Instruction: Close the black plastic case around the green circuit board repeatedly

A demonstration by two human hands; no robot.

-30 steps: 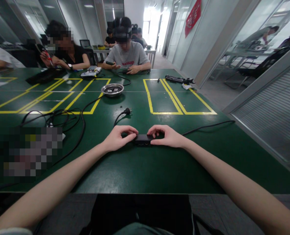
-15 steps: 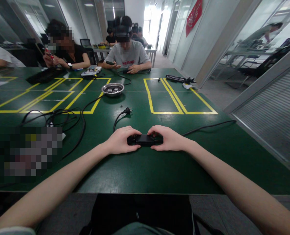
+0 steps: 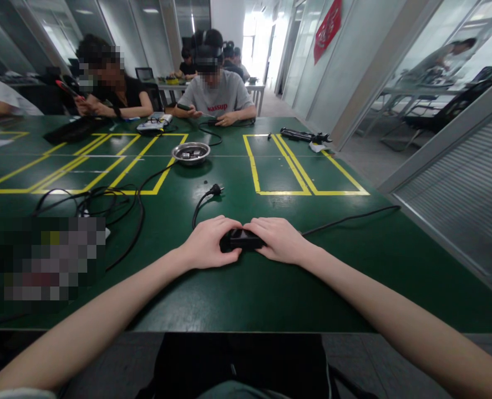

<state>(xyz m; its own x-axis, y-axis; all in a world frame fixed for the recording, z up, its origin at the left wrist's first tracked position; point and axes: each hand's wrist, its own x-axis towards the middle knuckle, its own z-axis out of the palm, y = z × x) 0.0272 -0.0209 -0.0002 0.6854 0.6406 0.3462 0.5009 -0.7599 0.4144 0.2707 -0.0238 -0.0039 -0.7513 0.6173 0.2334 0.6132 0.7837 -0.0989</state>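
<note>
A small black box-shaped adapter [image 3: 242, 239] lies on the green table [image 3: 270, 288] in front of me, with black cables running from both its ends. My left hand [image 3: 209, 242] wraps its fingers round the left end. My right hand [image 3: 275, 239] covers and grips the right end. The fingertips of both hands nearly meet over the top, so most of the adapter is hidden. One cable ends in a black plug [image 3: 216, 190] lying beyond my hands.
A metal bowl [image 3: 191, 152] with small parts stands mid-table among yellow taped outlines. Tangled black cables [image 3: 91, 202] lie at the left. A black tool [image 3: 302, 134] rests at the far right. Two people sit working across the table; a third arm shows far left.
My hands went from pinching the adapter's ends with fingertips to closing over it, moving together until they almost touch. The person at the far left raised a red-handled tool.
</note>
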